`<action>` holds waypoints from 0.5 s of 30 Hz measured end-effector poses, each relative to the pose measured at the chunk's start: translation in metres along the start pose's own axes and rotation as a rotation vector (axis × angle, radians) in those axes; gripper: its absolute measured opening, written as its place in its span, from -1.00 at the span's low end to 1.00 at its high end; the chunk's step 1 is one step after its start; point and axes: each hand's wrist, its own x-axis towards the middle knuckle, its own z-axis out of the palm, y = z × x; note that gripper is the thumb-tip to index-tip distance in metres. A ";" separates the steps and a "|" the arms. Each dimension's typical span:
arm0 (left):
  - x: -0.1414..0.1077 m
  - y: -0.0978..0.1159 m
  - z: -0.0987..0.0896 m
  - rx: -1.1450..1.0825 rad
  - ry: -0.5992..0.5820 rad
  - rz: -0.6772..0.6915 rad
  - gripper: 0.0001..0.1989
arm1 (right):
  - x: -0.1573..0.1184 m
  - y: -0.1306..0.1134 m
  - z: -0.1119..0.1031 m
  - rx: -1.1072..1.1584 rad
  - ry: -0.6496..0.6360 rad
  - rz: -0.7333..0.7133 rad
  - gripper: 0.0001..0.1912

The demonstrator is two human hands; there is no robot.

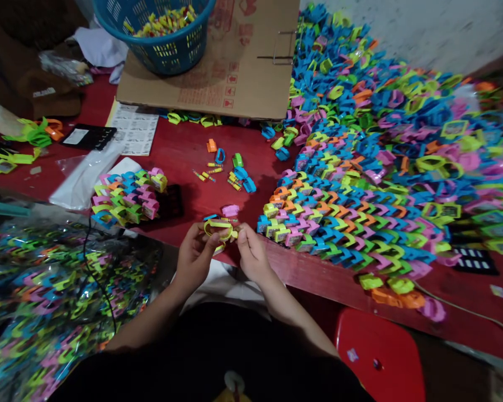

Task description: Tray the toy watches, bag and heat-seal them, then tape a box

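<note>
Over the front edge of the table, my left hand (196,254) is closed round a yellow plastic toy watch (218,224), its band curved into a loop. My right hand (252,255) pinches at the right end of the same watch; a small yellow piece shows at those fingertips, too small to tell apart. Just beyond the fingers lie a pink toy watch (230,210) and some small coloured sticks. Farther back are several small yellow striped sticks (235,180), beside blue toy watches (246,181), a green one (237,160) and an orange one (211,146).
Rows of stacked toy watches (343,223) and a large loose heap (360,106) fill the right side. A smaller stack (128,195) sits left. At the back, a blue basket (167,53) stands on a cardboard box (251,84). A red stool (381,357) is at lower right.
</note>
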 end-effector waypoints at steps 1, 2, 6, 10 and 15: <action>0.000 0.000 0.000 0.003 -0.006 0.009 -0.50 | 0.000 0.000 0.000 -0.031 0.001 -0.004 -0.43; 0.000 0.000 -0.001 0.007 -0.008 0.016 -0.51 | 0.000 -0.001 -0.001 -0.072 0.003 -0.007 -0.45; -0.003 -0.007 -0.007 0.017 0.028 0.020 -0.50 | 0.000 0.000 0.000 -0.244 -0.026 -0.016 -0.53; -0.012 -0.020 -0.016 0.074 0.107 0.043 -0.49 | -0.005 0.007 0.008 -0.334 -0.111 -0.032 -0.55; -0.016 -0.038 -0.032 0.171 0.085 0.044 -0.50 | -0.006 0.021 0.017 -0.428 -0.182 0.022 -0.58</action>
